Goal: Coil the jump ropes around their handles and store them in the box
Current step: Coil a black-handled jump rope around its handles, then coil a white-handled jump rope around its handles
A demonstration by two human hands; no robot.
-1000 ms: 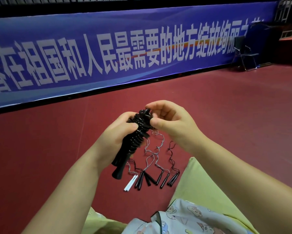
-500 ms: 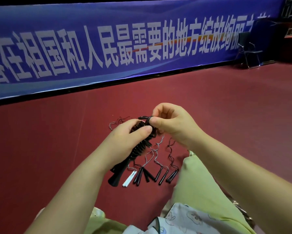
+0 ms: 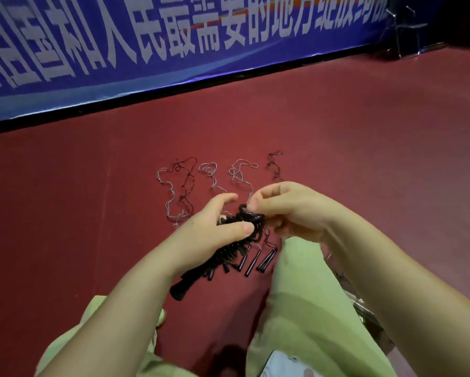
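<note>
Black jump rope, coiled in tight turns around its black handles, held off the floor in front of the person, tilted with the handle butt low-left and the coiled end up-right. Left hand has its grip clamped around the mid-section of the coil, thumb across the top turns. Right hand pinches the last loop of cord at the upper end, fingertips together on it.

On the red floor beyond the hands: several uncoiled ropes, thin grey and black cords lying in loose squiggles side by side. Their short dark handles lie in a row just under the held bundle, partly hidden by it and by the left wrist. Green-trousered knee just beside that row. Blue banner with white characters along the far edge; a folding chair top right, blurred.

Versus half a second ago: view tipped down, more cord visible past the hands; white handles now hidden; hands sit lower in frame.
</note>
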